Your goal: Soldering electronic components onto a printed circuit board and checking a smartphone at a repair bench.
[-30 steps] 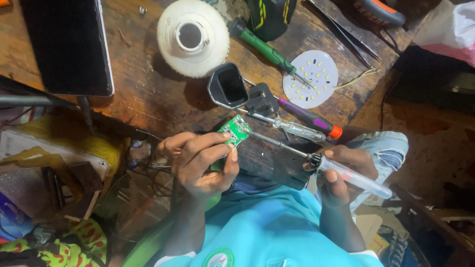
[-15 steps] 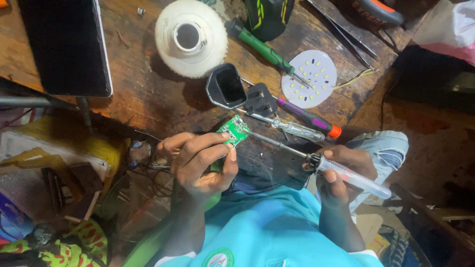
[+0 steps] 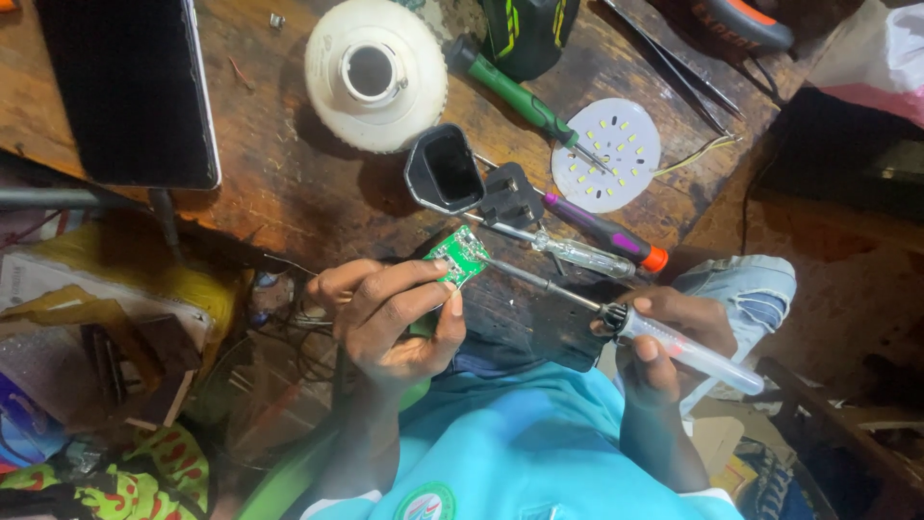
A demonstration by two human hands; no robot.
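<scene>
My left hand [image 3: 399, 318] closes its grip around a small green circuit board [image 3: 456, 256], thumb and fingers pinching its lower edge so the board stands out above the knuckles, component face turned up toward the camera. My right hand [image 3: 669, 337] wraps shut around the clear handle of a soldering iron [image 3: 616, 313]; the tool's long axis runs from that grip up and to the left, its thin metal shaft ending with the tip touching the board's right edge.

Just beyond the board, on the wooden worktop [image 3: 279, 183], lies a black plug housing [image 3: 443, 173] with its hollow mouth open, and beside it a clear-handled tester screwdriver [image 3: 568, 248] and a purple-handled screwdriver with an orange cap [image 3: 606, 234], both lying roughly parallel to the iron's shaft and close above it. Farther from my grips sit a white lamp shell [image 3: 375, 72], a round white LED disc [image 3: 606, 154] with a green-handled screwdriver [image 3: 515, 96] resting its tip on it, and a dark tablet [image 3: 130, 87] well off to the left. Nothing lies between the iron's tip and the board.
</scene>
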